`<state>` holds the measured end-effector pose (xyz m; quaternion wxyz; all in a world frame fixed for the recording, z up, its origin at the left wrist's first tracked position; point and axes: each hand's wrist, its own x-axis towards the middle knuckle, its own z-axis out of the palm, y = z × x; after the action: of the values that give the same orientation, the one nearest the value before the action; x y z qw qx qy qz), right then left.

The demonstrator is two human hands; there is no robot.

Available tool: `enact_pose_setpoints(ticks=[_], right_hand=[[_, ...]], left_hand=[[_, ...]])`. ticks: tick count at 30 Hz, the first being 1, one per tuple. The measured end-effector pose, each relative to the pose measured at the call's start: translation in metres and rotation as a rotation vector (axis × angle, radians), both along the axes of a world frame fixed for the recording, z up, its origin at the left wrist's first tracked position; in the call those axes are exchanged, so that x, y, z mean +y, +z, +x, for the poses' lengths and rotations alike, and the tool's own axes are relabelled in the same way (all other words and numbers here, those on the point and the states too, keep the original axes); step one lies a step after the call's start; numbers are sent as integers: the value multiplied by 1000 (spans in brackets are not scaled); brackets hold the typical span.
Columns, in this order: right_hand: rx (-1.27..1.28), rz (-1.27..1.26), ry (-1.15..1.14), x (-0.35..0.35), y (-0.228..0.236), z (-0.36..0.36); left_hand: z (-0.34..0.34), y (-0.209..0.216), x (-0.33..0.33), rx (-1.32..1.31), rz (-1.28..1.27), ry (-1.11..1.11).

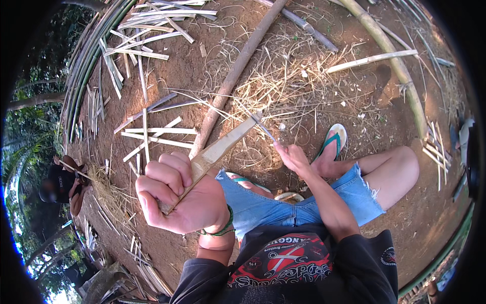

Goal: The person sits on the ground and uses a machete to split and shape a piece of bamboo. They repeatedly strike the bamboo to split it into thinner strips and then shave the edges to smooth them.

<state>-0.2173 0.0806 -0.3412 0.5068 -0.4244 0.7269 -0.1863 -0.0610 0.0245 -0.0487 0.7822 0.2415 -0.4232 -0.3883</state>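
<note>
My left hand (pixel 174 195) is raised in front of me, its fingers wrapped round the near end of a split bamboo piece (pixel 217 151). The piece slants away up to the right, narrowing toward its far end. There a thin-bladed knife (pixel 264 130) crosses it, the blade against the bamboo. My right hand (pixel 292 158) is closed on the near end of the knife; its handle is mostly hidden by the fingers. Thin pale slivers curl around the bamboo's tip.
A long pole (pixel 237 68) lies on the dirt ahead, beside a heap of shavings (pixel 288 86). Bamboo strips (pixel 147 48) are scattered at the far left. A thick curved bamboo pole (pixel 400 66) lies right. Another person (pixel 66 180) sits at the left.
</note>
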Motion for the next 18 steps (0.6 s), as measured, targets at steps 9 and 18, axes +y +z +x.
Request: enact_pose_setpoints(ticks=[9,18], right_hand=[[-267,-481,96,-17,115,30],[-4,-27,-29,-5,3,7]], left_hand=[[18,-2,-7,-75,-28,-349],[11,-1,-3,-56,-30,-314]])
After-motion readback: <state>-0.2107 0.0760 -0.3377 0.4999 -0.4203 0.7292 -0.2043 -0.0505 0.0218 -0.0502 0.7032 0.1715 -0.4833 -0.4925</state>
